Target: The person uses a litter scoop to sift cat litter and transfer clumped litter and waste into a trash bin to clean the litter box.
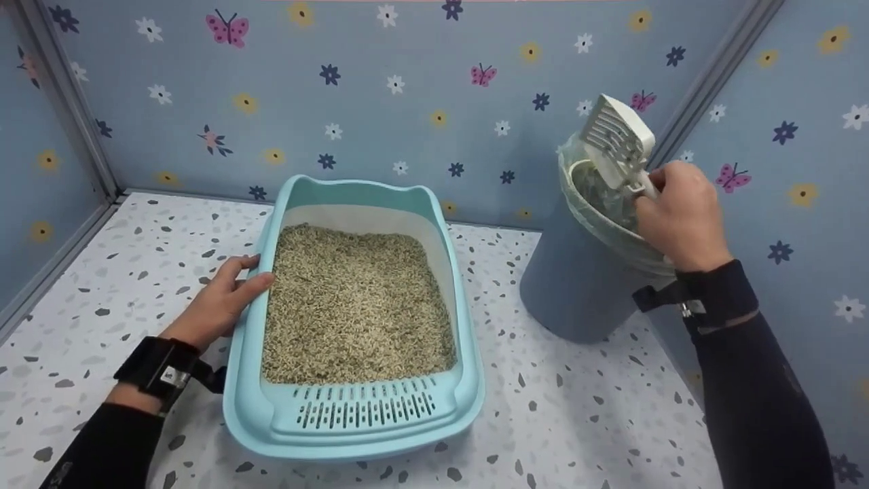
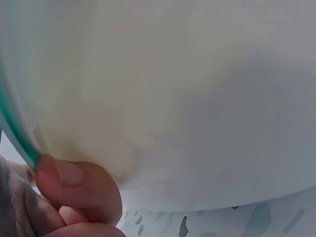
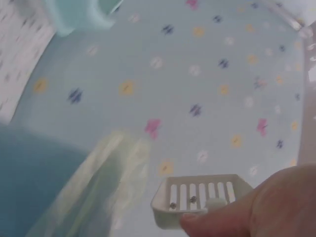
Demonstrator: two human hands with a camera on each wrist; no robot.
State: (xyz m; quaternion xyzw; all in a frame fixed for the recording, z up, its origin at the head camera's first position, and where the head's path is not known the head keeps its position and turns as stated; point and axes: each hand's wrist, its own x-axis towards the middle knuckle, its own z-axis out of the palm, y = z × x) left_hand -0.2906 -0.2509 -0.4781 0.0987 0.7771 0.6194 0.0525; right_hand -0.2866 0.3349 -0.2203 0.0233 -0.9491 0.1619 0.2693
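Your right hand [image 1: 686, 216] is gripping the scoop [image 1: 616, 139], its head slanting up above the bin [image 1: 577, 292]; your left hand [image 1: 220, 302] is holding the tray [image 1: 366, 443] beside it.

In the three views, we can read no word, brand or number with certainty. On the black band [image 1: 144, 363] at the left wrist we see a small pale label [image 1: 176, 376] bearing a dark mark that looks like a single character, too small for us to tell whether it is a letter or a digit. On the black left sleeve [image 1: 112, 441], near the lower edge of the head view, we make out pale lettering [image 1: 60, 474], too small to spell out.
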